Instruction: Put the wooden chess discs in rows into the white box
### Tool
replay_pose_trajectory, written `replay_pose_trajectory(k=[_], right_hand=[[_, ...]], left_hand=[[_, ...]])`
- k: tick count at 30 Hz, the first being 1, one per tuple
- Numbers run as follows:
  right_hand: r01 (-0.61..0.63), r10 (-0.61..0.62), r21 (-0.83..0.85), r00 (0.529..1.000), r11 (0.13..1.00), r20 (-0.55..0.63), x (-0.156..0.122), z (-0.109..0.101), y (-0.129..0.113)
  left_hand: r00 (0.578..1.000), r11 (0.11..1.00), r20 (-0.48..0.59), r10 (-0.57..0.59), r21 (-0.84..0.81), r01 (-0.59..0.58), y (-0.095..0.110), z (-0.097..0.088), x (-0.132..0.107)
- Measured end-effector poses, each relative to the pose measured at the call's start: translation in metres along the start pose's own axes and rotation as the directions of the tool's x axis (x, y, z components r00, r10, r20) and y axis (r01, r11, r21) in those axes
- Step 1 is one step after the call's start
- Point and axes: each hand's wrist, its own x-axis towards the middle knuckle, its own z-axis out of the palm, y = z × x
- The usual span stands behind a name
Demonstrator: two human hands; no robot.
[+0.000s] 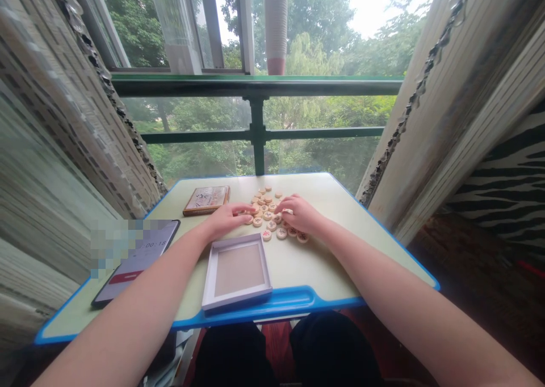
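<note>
Round wooden Chinese chess pieces (268, 215), several with red or dark characters, lie in a loose heap at the middle of the small table. My left hand (227, 218) rests at the heap's left side, its fingers stretched towards the pieces and apart. At the right side, my right hand (300, 213) is over the pieces with fingers spread and bent, some touching or covering them. No piece is visibly gripped by either hand. Just in front of the heap sits an open shallow white box tray (208, 279) with a bare brownish bottom.
A printed box lid (207, 198) lies at the back left. A phone showing a timer (140, 262) is by the left edge. The table (340, 285) has a blue rim and front groove. Behind it stand a green railing (258, 86) and window; curtains (443, 103) hang both sides.
</note>
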Motion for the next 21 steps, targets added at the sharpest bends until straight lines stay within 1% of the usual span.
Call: replay_pose_trajectory(k=[5, 13, 16, 21], right_hand=[[-0.062, 0.058, -0.075, 0.997, 0.995, -0.045, 0.001, -0.005, 0.005], [-0.124, 0.106, -0.156, 0.987, 0.98, -0.12, -0.001, -0.011, 0.007], [-0.109, 0.087, -0.156, 0.986, 0.982, -0.14, -0.001, -0.013, 0.008], [-0.044, 0.023, -0.144, 0.989, 0.989, -0.144, 0.0, -0.012, 0.009]], left_hand=[[0.996, 0.999, -0.08, 0.024, 0.037, -0.021, 0.004, 0.001, -0.001], [0.995, 0.997, -0.091, 0.04, 0.076, -0.033, 0.007, -0.001, 0.0], [0.992, 0.995, -0.112, 0.051, 0.088, -0.041, 0.008, -0.001, 0.0], [0.992, 0.994, -0.111, 0.063, 0.093, -0.053, 0.008, -0.001, 0.0]])
